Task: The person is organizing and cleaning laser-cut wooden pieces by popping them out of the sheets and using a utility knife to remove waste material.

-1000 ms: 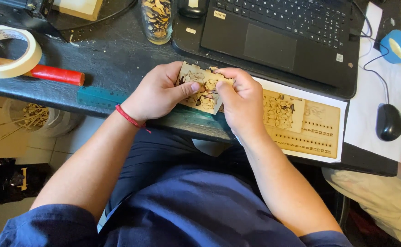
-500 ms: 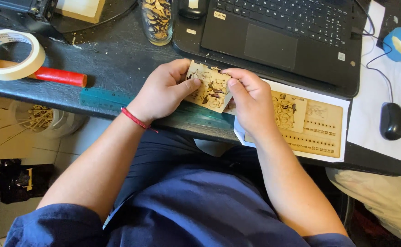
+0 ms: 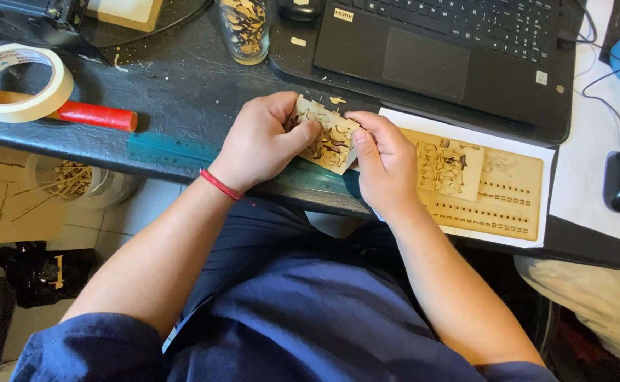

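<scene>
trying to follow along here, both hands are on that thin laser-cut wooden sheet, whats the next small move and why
Probably press a cut piece free with the left thumb. The left hand and right hand pinch the thin laser-cut wooden sheet from opposite edges above the dark desk edge, the left thumb lies on its cut-out face, and small wooden bits lie just beyond it.

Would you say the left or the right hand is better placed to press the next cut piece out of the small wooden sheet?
Probably the left hand: its thumb lies on the laser-cut wooden sheet, while the right hand pinches its edge.
</scene>
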